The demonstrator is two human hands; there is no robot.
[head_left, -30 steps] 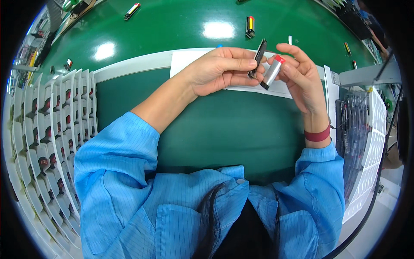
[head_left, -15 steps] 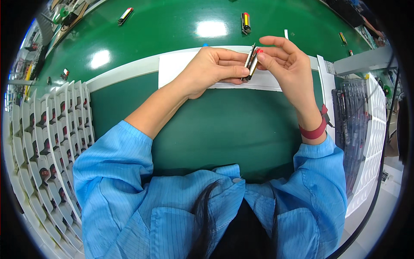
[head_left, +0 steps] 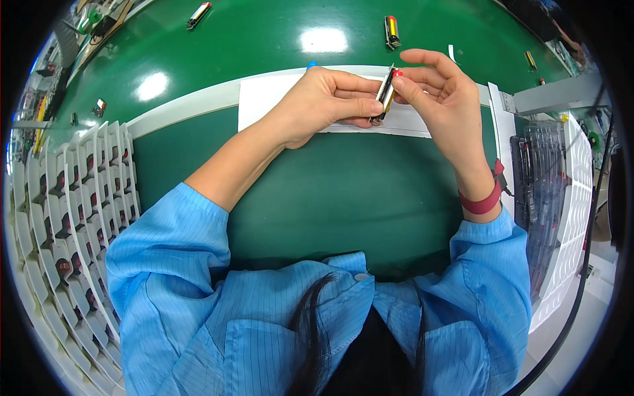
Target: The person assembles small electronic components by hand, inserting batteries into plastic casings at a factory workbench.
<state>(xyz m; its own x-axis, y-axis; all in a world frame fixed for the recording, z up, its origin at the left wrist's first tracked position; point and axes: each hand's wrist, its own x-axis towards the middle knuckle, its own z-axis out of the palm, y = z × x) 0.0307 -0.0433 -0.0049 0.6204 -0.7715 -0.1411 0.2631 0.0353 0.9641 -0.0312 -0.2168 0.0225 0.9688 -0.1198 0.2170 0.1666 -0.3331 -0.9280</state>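
Observation:
Between my two hands, above a white sheet (head_left: 264,97), is a small battery assembly (head_left: 387,96). It has a red end, a pale body and a thin dark strip like a circuit board along one side. My left hand (head_left: 337,100) is closed on its lower part, thumb in front and fingers behind. At the red end, the thumb of my right hand (head_left: 441,96) presses against it. That hand's forefinger arches free above, and its other fingers are curled and partly hidden.
Beyond the sheet, a green belt (head_left: 251,46) carries similar battery assemblies, one (head_left: 392,32) just past my hands and another (head_left: 199,16) at far left. White racks of compartments (head_left: 72,218) stand on my left; clear and white trays (head_left: 551,178) stand on my right beside a metal bracket (head_left: 555,96).
The assemblies on the belt have shifted to the right. Both hands keep nearly the same hold on the battery assembly, which stands slightly more upright.

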